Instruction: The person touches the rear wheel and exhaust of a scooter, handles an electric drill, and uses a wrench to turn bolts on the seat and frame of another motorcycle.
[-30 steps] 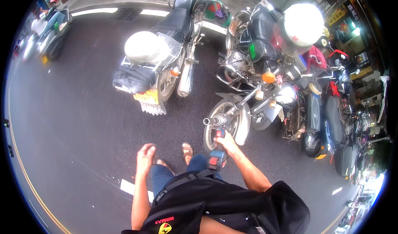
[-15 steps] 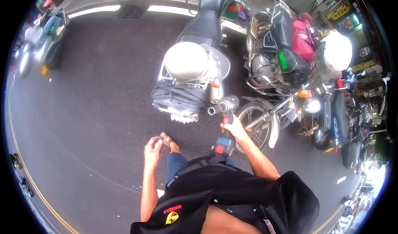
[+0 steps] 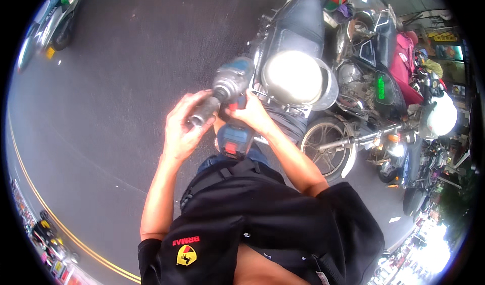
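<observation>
My right hand [image 3: 245,111] grips the handle of a cordless impact driver [image 3: 234,75] with a blue-and-red battery [image 3: 234,142] at its base. A long metal socket [image 3: 204,111] on its nose points down and toward the left. My left hand [image 3: 184,121] has its fingers curled round that socket. Just right of and behind the tool, a motorcycle with a black seat [image 3: 295,25] carries a white helmet [image 3: 292,77] with a clear visor on its rear rack, above a dark folded bundle.
More parked motorcycles stand at the right, with a front wheel [image 3: 326,148] near my right forearm, a pink bag [image 3: 404,60] and another white helmet [image 3: 439,116]. At upper left a rider's blue-clad leg shows on a scooter [image 3: 60,25]. Dark asphalt road [image 3: 101,98] bears yellow lines along the left.
I have raised the impact driver toward my middle, and my left hand has come up from beside my leg onto the socket. The motorcycles have shifted right in view.
</observation>
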`<state>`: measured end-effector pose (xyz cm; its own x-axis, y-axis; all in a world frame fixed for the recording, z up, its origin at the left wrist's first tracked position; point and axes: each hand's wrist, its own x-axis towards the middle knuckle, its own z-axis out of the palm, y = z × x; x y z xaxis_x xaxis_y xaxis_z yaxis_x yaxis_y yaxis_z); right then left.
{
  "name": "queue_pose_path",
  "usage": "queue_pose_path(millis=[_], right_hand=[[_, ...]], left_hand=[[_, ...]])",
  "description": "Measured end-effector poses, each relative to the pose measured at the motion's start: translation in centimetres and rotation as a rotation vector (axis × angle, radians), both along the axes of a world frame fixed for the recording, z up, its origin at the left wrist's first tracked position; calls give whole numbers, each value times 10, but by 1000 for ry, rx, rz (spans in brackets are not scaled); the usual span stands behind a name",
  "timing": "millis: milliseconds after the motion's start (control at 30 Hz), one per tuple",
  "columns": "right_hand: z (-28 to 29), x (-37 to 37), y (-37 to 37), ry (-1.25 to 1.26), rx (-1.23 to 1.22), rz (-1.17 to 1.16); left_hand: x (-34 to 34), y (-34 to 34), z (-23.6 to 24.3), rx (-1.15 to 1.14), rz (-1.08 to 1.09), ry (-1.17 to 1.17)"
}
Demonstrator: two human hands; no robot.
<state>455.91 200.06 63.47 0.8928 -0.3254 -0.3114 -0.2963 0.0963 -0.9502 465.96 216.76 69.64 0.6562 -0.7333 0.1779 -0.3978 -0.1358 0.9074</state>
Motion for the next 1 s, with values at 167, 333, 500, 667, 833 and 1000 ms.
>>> queue_pose_path(millis=[167, 333, 500, 667, 833, 1000], right_hand=[[-51, 93, 1, -21, 41, 99], [-35, 152, -25, 134, -95, 134], [-33, 190, -44, 181, -218, 80], [-20, 209, -41, 117, -156, -108], [-8, 244, -35, -87, -52, -311], [16, 284, -51, -170, 94, -444]], left_hand=[[64, 11, -18, 34, 259, 420], [140, 5, -33, 102, 295, 515], [199, -13, -48, -29, 185, 684], [268, -40, -46, -40, -47, 778], [327, -70, -14, -30, -263, 728], [367, -103, 3, -61, -271, 705]])
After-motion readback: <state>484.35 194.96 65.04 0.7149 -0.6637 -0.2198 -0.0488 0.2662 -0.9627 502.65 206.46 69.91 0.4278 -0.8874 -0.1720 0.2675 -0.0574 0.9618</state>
